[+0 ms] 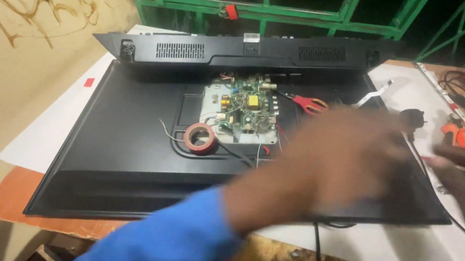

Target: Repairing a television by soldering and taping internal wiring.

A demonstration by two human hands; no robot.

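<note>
A flat black television [124, 140] lies face down with its rear open, showing a green circuit board [247, 112] on a silver plate. A roll of red tape [200, 137] rests just left of the board. My left hand [344, 153], in a blue sleeve, sweeps across the lower right of the set and is heavily blurred, so its fingers cannot be read. My right hand [462, 160] lies at the right edge, beside the set's corner and below an orange tool [458, 136]. Its grip is not clear.
The detached black rear cover [237, 50] stands propped along the far edge. Red-handled scissors [309, 104] lie right of the board, a black plug [413, 117] farther right. White sheets [44, 135] lie under the set. A green metal frame [261, 11] stands behind.
</note>
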